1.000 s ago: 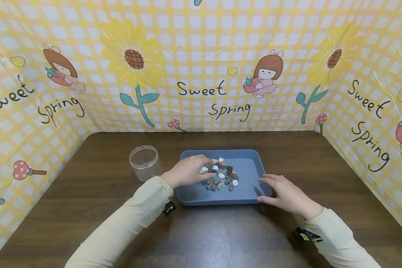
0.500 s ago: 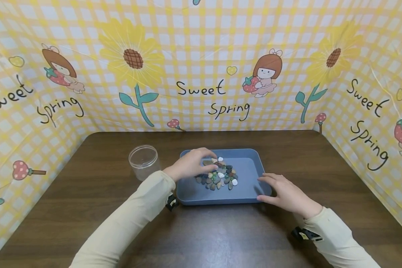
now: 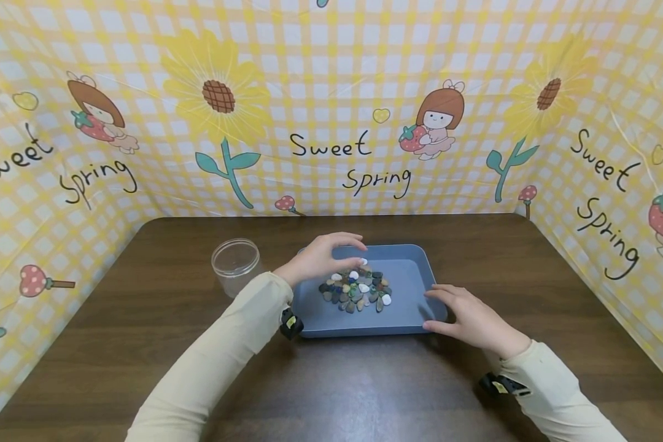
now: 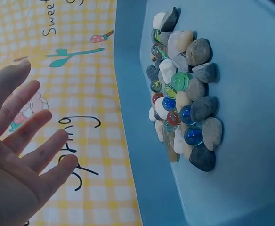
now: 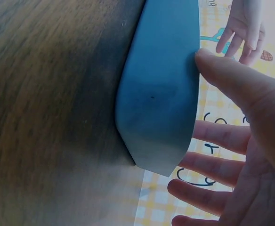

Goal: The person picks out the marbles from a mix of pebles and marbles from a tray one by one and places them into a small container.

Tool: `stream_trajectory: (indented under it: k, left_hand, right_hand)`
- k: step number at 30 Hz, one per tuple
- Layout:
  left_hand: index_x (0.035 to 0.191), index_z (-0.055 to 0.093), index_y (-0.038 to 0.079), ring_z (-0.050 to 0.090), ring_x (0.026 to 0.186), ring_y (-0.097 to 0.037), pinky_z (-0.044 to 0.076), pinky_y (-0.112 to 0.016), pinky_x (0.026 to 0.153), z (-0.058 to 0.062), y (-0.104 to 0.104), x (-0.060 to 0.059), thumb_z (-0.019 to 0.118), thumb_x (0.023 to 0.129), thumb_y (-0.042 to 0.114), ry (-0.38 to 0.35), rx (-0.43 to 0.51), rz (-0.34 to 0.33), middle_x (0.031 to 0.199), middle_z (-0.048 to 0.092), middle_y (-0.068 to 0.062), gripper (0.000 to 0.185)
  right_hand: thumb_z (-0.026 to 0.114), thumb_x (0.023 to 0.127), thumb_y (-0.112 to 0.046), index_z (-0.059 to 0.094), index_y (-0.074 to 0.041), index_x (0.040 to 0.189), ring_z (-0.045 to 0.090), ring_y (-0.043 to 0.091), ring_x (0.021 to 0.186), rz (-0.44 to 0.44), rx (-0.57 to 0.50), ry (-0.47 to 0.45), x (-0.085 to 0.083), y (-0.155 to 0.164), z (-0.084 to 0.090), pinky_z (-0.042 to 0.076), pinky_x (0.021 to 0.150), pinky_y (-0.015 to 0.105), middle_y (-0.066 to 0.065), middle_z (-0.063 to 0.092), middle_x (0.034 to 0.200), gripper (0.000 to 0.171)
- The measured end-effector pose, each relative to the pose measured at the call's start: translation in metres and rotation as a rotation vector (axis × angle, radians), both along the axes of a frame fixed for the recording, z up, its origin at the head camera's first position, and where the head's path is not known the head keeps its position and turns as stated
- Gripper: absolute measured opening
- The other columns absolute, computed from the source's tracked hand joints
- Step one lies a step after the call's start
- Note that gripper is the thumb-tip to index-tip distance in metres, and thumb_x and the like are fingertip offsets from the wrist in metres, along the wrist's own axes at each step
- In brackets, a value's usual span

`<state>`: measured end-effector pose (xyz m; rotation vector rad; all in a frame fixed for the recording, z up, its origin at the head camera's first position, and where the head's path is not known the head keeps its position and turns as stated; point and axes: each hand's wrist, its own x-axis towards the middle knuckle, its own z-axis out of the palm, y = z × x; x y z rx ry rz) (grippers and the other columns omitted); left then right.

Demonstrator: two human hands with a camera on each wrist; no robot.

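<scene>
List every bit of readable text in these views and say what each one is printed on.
"Sweet Spring": on the backdrop cloth, back panel, centre.
"Sweet Spring": on the right panel.
"weet Spring": on the left panel, first letter cut off at the frame edge.
Both wrist views show only fragments of the same lettering, not readable whole.
Blue tray, clear jar, stones: no text.

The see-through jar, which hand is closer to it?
Left. The left hand hovers open over the far left part of the blue tray, just right of the clear jar. The right hand rests at the tray's right edge, on the far side from the jar.
</scene>
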<state>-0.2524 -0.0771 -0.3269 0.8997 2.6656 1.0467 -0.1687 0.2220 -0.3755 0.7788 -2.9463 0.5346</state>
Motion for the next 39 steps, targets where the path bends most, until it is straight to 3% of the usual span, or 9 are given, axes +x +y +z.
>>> stream_trajectory:
  k: [12,24,39]
  left_hand:
    - [0.114,0.067,0.017,0.035,0.139,-0.020,0.032,-0.044,0.112,-0.003,0.004,-0.016,0.064,0.089,0.026,-0.053,0.101,-0.008,0.145,0.045,-0.002,0.027]
    - [0.110,0.070,0.014,0.039,0.136,-0.021,0.035,-0.042,0.110,-0.017,0.011,-0.033,0.066,0.087,0.022,-0.079,0.077,-0.031,0.142,0.049,-0.003,0.025]
    - [0.112,0.068,0.006,0.035,0.139,-0.024,0.034,-0.046,0.110,-0.033,0.020,-0.038,0.067,0.086,0.020,-0.176,0.019,-0.137,0.143,0.047,-0.008,0.030]
  right_hand:
    - [0.070,0.081,-0.036,0.059,0.000,0.120,0.052,0.041,0.118,0.016,-0.003,0.011,-0.002,0.000,-0.001,0.044,0.095,0.053,0.024,0.055,0.128,0.054]
    - [0.070,0.081,-0.037,0.059,-0.001,0.121,0.052,0.040,0.118,0.006,-0.008,0.002,-0.002,0.001,-0.003,0.044,0.095,0.052,0.023,0.055,0.129,0.055]
    - [0.070,0.081,-0.038,0.059,0.000,0.120,0.053,0.039,0.117,0.010,-0.030,-0.006,-0.003,0.002,-0.005,0.045,0.095,0.052,0.023,0.055,0.128,0.056]
